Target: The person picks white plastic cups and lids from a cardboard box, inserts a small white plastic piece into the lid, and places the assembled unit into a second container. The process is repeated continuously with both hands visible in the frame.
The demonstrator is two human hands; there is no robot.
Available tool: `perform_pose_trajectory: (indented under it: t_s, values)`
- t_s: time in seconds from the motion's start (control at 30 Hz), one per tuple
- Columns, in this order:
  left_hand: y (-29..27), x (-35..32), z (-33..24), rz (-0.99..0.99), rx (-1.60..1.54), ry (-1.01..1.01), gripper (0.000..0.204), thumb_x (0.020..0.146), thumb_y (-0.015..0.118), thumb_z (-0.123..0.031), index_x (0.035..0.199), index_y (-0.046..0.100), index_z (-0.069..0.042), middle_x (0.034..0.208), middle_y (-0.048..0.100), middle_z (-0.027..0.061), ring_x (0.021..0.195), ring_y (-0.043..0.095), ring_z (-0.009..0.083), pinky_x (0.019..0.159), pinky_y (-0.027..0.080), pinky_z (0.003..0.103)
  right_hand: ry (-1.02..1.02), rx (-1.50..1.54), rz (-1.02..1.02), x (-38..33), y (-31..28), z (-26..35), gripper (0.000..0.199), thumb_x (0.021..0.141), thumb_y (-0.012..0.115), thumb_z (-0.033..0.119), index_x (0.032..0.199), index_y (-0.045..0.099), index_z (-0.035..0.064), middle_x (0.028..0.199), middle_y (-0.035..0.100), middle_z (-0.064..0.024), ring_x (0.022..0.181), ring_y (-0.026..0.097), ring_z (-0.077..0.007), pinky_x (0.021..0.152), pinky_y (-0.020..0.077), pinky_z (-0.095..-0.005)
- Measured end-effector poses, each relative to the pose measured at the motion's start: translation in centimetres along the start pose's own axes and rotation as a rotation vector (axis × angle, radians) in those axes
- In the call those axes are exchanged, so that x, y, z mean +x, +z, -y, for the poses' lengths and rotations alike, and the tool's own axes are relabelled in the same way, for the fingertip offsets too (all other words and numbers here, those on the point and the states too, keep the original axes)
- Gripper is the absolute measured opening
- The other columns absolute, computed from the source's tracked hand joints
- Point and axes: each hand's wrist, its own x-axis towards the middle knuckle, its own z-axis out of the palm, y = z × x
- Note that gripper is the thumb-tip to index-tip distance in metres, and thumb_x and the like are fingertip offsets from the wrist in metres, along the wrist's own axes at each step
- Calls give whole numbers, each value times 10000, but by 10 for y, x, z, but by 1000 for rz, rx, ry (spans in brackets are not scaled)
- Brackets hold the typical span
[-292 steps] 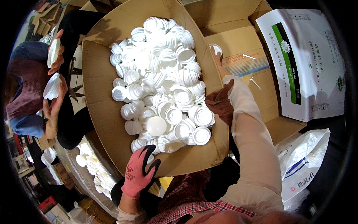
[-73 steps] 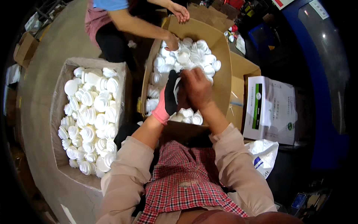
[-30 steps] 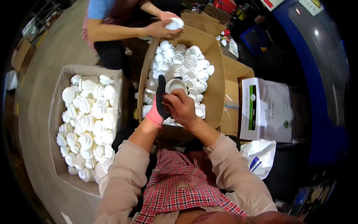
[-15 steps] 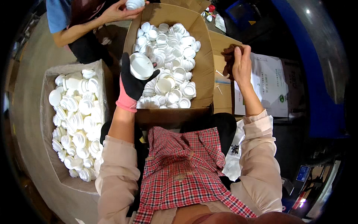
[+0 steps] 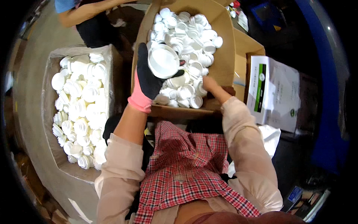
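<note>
Item one: a white round lid (image 5: 163, 61), shallow and rimmed, lying in my left hand (image 5: 149, 83), which wears a black-coated glove with a pink cuff; the fingers (image 5: 142, 56) stand about the lid's width apart, gripping it at the edge. Handling, by my judgement: light, stiff moulded plastic, smooth and inclined to slip, not readily broken; best hold, the outer rim at two opposite points. Item two: my right hand (image 5: 211, 84), bare, to the right of the gloved fingers; its own fingers are blurred, so I cannot tell whether they are wide, narrow or holding. Item three: similar loose lids (image 5: 194, 37), heaped beneath and beyond the gloved fingers in a brown carton (image 5: 224, 43). Item four: a plastic-lined box (image 5: 117, 80) of further white lids (image 5: 80, 106), left of the gloved fingers. Item five: a white printed carton (image 5: 279, 93), right of my bare fingers.
</note>
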Motion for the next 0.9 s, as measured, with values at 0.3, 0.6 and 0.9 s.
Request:
perform_pose_trajectory:
  t_s: [0.3, 0.6, 0.9]
  values:
    - [5, -4, -8, 194, -576, -83, 733, 970, 297, -595, 1416, 306, -13, 1403, 419, 259, 1288, 398, 492, 1024, 354, 635, 393, 206, 167, -11, -13, 26, 688, 717, 787, 237, 1284, 466, 19, 1314, 473, -208, 1245, 466, -382, 998, 415, -479]
    - [21, -10, 3, 94, 827, 387, 697, 848, 719, -327, 1362, 388, 9, 1275, 563, 186, 1164, 568, 288, 965, 473, 462, -835, 927, -164, -129, -202, 68, 443, 663, 774, 93, 1095, 679, 75, 1337, 462, -125, 1269, 440, -283, 1049, 354, -371]
    - [17, 1, 24, 52, 636, 300, 826, 661, 870, -113, 1316, 378, -5, 1215, 570, 119, 1083, 582, 196, 928, 477, 330, -600, 1424, -578, -142, -183, 96, 564, 738, 734, 16, 1256, 514, 59, 1301, 493, -80, 1197, 480, -207, 1009, 404, -348]
